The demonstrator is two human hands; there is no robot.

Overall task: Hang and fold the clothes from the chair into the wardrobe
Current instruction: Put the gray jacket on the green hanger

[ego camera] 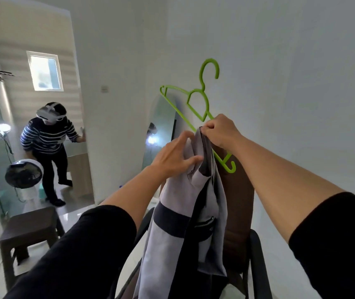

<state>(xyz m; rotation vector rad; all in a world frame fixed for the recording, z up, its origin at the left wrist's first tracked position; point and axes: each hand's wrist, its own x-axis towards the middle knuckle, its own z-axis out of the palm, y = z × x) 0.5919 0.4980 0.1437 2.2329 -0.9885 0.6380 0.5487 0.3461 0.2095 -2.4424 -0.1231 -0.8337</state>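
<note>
Off to my left I see a dark brown plastic stool (28, 230) on the glossy white floor. Beyond it, a second person in a navy striped sweater (47, 140) stands past a doorway, near a round black-and-white fan (24, 174). An arched wall mirror (161, 128) leans farther right.

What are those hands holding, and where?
Right hand pinches the grey garment's top edge against the green hanger's arm. Left hand rests open on it.
</note>
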